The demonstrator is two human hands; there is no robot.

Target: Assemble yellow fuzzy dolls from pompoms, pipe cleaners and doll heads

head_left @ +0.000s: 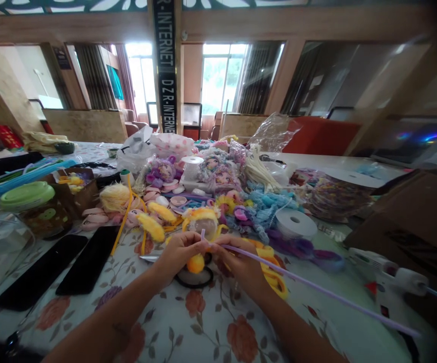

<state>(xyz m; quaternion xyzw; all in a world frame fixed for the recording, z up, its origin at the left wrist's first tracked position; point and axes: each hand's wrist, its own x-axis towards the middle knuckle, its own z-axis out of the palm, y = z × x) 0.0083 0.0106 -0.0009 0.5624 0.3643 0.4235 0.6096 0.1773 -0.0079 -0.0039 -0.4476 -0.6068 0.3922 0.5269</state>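
My left hand (178,254) and my right hand (241,264) meet over the floral tablecloth (203,322). Both pinch the near end of a long lilac pipe cleaner (317,290), which runs off to the lower right. Under my left fingers hangs a small yellow pompom (196,263). A black ring (196,279) lies on the cloth just below it. A doll head with yellow hair (202,219) sits right behind my hands. Yellow scissors handles (273,280) lie beside my right hand.
Two black phones (88,259) lie at the left. A white glue gun (390,282) rests at the right, a white tape roll (296,223) behind my right hand. Doll heads, fluffy yarn, bags and a green-lidded jar (27,195) crowd the table's middle and left.
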